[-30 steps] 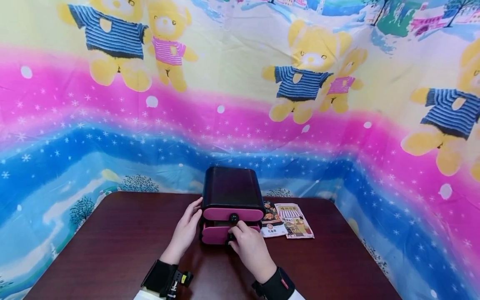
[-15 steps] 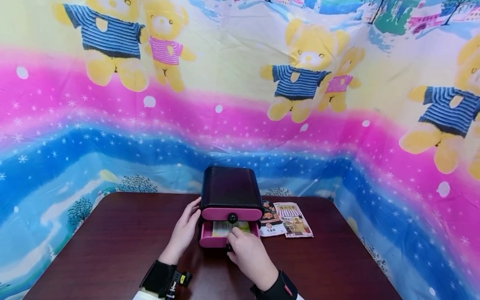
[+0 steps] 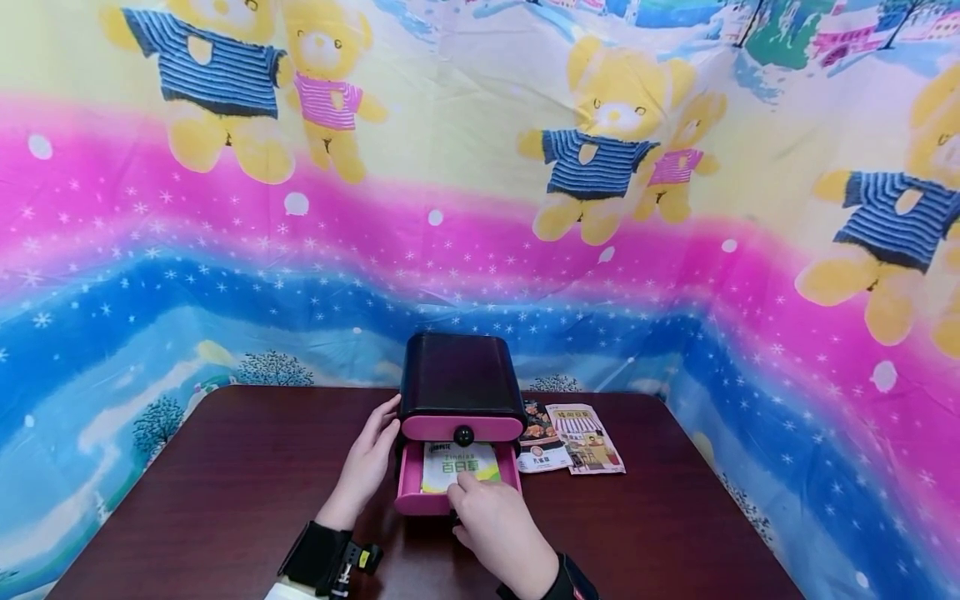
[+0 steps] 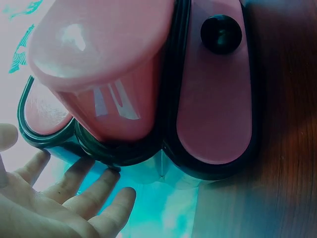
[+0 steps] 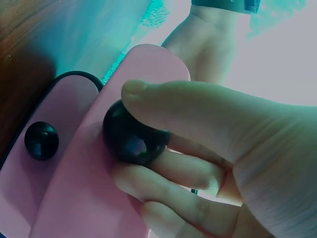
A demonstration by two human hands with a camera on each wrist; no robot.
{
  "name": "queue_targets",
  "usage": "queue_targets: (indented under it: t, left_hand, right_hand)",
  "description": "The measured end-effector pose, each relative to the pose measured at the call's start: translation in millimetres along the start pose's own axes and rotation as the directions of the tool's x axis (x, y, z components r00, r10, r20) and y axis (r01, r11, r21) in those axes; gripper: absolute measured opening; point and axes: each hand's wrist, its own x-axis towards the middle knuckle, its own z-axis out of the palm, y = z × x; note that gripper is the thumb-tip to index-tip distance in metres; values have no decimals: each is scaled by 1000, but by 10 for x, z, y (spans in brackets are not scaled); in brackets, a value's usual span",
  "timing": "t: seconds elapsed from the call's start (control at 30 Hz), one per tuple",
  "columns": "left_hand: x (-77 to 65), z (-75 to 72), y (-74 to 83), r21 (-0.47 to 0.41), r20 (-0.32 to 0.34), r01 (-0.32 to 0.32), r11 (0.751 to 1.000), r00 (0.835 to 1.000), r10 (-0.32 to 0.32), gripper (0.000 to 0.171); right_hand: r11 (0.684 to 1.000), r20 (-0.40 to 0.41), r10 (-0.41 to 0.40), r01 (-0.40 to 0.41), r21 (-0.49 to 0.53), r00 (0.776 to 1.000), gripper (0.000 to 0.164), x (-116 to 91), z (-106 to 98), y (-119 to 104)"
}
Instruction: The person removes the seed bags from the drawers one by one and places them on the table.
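A small black cabinet (image 3: pixel 461 375) with pink drawers stands on the table. Its middle drawer (image 3: pixel 416 502) is pulled out, with a white, green and yellow packet labelled "Zinnias" (image 3: pixel 442 467) lying inside. My right hand (image 3: pixel 501 529) pinches that drawer's round black knob (image 5: pixel 131 136) between thumb and fingers. On the cabinet's left side, the straight fingertips of my left hand (image 3: pixel 366 458) touch the wall. The top drawer (image 3: pixel 431 428) is closed, and so is the bottom drawer (image 4: pixel 215 109), which the head view hides.
Two flat printed packets lie to the right of the cabinet: a dark and white one (image 3: pixel 542 454) partly behind it, and a cream one (image 3: pixel 588 442) overlapping it. A patterned cloth (image 3: pixel 450 275) hangs around the back and sides of the brown table (image 3: pixel 292 450).
My right hand has drawn the middle drawer out toward me, and the packet inside has come into view. The left hand stays against the cabinet's side.
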Motion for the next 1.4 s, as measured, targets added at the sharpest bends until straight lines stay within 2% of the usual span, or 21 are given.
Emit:
queue_targets:
  t: [0.5,0.7,1.13,1.4]
  left_hand:
    - [11,10,-13,13,-12,-5,1000,1000,5,48]
    - [7,15,-15,26,-13,-3,1000,1000,4,48]
    - [16,9,-15,6,-10,4,1000,1000,-4,48]
    - [14,15,-16,-8,-4,8,1000,1000,-8,48]
  right_hand:
    - [998,-15,-39,38,-52,999,32,-14,-3,-15]
    - [999,29,-31,32,-31,999,32,-23,-47,-44]
    - [996,151,-51,61,-60,987,33,-95,-174,-167]
    - [998,209,-46,53,-27,977,30,-95,-142,-201]
